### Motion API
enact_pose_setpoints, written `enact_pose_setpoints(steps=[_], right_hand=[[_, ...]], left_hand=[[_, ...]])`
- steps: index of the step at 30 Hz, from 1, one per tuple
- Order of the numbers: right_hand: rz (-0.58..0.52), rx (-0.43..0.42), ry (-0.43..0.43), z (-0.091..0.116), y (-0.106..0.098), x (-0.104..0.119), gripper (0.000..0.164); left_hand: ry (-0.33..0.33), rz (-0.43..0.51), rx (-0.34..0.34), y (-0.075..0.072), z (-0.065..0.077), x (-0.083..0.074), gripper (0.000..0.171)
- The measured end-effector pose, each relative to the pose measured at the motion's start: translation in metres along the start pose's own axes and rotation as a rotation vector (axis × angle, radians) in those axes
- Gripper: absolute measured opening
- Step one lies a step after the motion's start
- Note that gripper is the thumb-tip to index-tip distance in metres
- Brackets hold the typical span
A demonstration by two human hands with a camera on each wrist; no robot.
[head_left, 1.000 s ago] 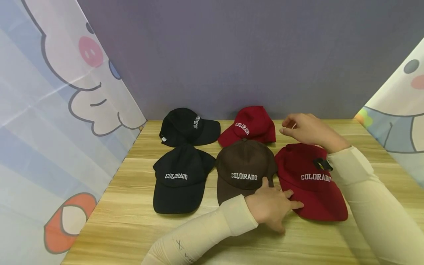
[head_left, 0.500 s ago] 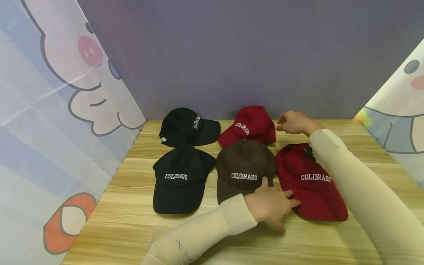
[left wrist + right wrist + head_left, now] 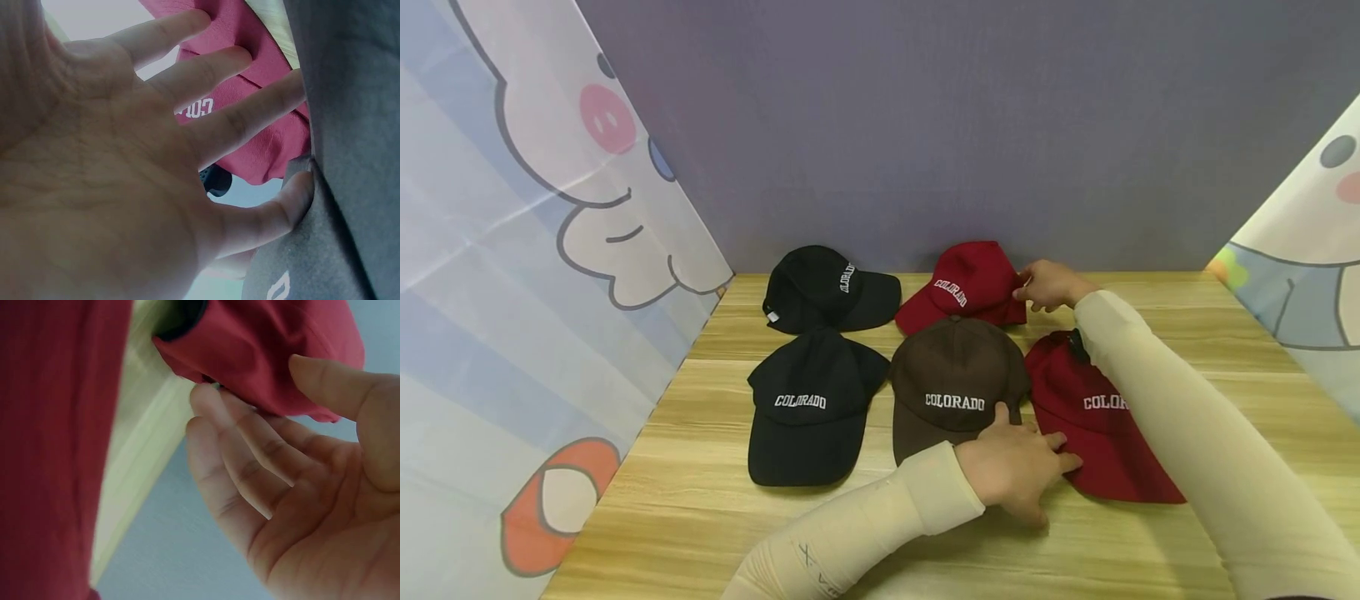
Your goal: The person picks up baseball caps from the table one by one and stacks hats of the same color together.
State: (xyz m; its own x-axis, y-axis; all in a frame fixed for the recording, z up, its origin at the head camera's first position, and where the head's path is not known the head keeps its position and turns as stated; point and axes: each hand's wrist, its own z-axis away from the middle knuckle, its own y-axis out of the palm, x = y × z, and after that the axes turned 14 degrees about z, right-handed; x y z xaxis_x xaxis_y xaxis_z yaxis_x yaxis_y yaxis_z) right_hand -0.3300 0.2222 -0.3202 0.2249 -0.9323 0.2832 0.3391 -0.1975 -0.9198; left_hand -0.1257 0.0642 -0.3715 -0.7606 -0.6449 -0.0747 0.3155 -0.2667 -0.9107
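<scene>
My left hand (image 3: 1013, 467) spreads over the gap between a brown cap (image 3: 953, 367) and the front dark red cap (image 3: 1097, 442). Its thumb and index finger touch the brown cap in the left wrist view, while other fingertips rest on the red brim (image 3: 269, 47). At the back, my right hand (image 3: 1051, 285) is at the rear edge of another red cap (image 3: 973, 279). In the right wrist view its loosely bent fingers (image 3: 237, 469) meet that cap's edge, with the thumb (image 3: 328, 381) apart from them. The right sleeve covers part of the front red cap.
Two black caps lie at the left, one at the front (image 3: 808, 408) and one at the back (image 3: 827, 287). The wooden table (image 3: 677, 500) meets a grey wall (image 3: 925, 125) behind. Printed cartoon curtains (image 3: 497, 292) border both sides.
My right hand has moved left and slightly down, from beside the back red cap to its rear edge. The left hand stays in place. The caps have not visibly moved.
</scene>
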Motion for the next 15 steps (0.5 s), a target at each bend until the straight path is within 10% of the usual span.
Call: enact_pose_setpoints(steps=[15], right_hand=[[-0.084, -0.119, 0.049, -0.0062, 0.0056, 0.0043, 0.058]], left_hand=[[0.002, 0.006, -0.011, 0.0005, 0.0010, -0.0023, 0.084]])
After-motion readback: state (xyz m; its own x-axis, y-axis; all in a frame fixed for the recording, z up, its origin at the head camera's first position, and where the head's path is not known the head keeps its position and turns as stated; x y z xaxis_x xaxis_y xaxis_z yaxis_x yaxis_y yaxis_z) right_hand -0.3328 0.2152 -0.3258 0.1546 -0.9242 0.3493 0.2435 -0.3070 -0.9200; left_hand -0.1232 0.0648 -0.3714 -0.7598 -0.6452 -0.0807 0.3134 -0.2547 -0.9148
